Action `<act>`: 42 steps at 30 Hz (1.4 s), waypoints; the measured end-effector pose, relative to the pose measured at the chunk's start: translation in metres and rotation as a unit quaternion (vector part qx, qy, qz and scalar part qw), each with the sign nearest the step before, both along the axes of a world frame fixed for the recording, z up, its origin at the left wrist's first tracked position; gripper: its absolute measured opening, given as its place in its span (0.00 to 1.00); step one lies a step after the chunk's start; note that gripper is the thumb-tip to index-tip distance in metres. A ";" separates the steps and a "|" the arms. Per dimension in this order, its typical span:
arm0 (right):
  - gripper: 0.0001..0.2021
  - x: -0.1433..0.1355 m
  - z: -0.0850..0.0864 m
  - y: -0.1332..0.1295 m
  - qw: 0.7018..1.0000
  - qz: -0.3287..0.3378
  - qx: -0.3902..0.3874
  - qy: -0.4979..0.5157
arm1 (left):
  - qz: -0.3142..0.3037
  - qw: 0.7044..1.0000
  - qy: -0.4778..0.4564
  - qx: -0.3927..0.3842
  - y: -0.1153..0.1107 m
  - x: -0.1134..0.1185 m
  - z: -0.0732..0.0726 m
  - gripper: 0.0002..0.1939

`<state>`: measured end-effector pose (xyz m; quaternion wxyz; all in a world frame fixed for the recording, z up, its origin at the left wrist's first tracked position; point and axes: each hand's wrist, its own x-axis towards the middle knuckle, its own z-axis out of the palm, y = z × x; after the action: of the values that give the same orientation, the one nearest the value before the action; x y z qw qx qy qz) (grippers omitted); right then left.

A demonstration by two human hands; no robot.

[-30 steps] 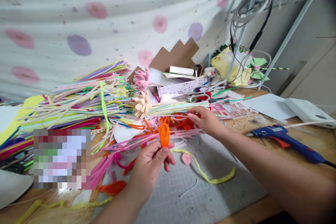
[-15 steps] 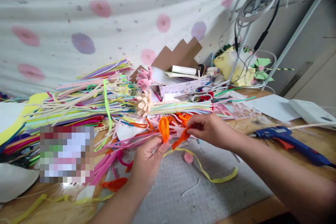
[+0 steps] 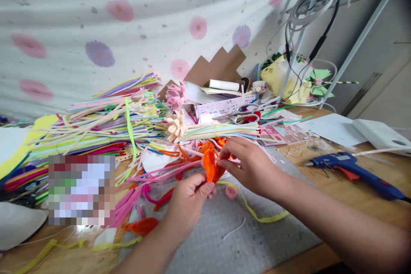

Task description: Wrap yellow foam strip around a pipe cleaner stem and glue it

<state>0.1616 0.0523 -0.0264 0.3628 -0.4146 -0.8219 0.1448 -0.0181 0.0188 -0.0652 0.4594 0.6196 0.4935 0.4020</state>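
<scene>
Well, the left hand (image 3: 192,192) pinches orange loops (image 3: 209,165), hiding their base; the right hand's (image 3: 248,165) grip is unclear.

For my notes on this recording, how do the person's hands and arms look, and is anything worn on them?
The left hand and right hand wear no gloves. The left forearm and right forearm are bare, without sleeves as far as they show. No watch or bracelet is visible on either wrist, and no markings stand out. I see no rings, though both hands are partly hidden.
</scene>
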 end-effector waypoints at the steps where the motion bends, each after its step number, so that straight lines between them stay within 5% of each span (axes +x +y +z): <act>1: 0.02 0.000 0.000 0.001 1.000 0.004 -0.022 0.010 | -0.001 1.000 0.001 0.004 0.000 -0.001 0.000 0.10; 5: 0.11 -0.002 0.001 -0.001 0.972 0.079 -0.205 0.088 | -0.015 1.000 -0.010 0.026 -0.004 -0.004 0.000 0.10; 8: 0.16 -0.006 -0.004 -0.007 0.882 0.160 -0.385 0.218 | -0.040 0.998 -0.031 0.047 -0.008 -0.005 0.003 0.11; 10: 0.20 -0.010 -0.011 -0.011 0.831 0.179 -0.444 0.283 | -0.083 0.992 -0.070 0.063 -0.012 -0.005 0.005 0.12; 12: 0.23 -0.014 -0.018 -0.014 0.811 0.188 -0.458 0.313 | -0.129 0.983 -0.113 0.065 -0.014 -0.005 0.004 0.12; 15: 0.23 -0.017 -0.023 -0.017 0.808 0.195 -0.444 0.335 | -0.136 0.978 -0.148 0.053 -0.015 -0.005 -0.003 0.10; 20: 0.23 -0.022 -0.017 -0.018 0.838 0.169 -0.382 0.352 | -0.059 0.988 -0.122 0.078 -0.013 -0.005 -0.011 0.10; 24: 0.24 -0.024 -0.015 -0.018 0.869 0.117 -0.351 0.329 | 0.000 0.993 -0.063 0.102 -0.012 -0.004 -0.005 0.10; 27: 0.23 -0.025 -0.016 -0.016 0.881 0.074 -0.344 0.315 | -0.015 0.993 -0.038 0.114 -0.012 -0.001 0.002 0.11; 31: 0.23 -0.028 -0.017 -0.017 0.880 0.074 -0.353 0.310 | -0.033 0.992 0.001 0.123 -0.013 -0.001 0.004 0.10; 38: 0.21 -0.020 -0.026 -0.019 0.869 0.122 -0.387 0.285 | 0.109 0.989 -0.038 0.097 0.001 -0.012 -0.008 0.10; 42: 0.18 -0.020 -0.034 -0.016 0.884 0.099 -0.360 0.282 | 0.103 0.989 -0.047 0.091 0.005 -0.012 -0.011 0.10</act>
<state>0.1416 0.0360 -0.0607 0.3884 -0.3745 -0.6130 0.5771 -0.0299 0.0239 -0.0764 0.3797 0.5849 0.4941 0.5192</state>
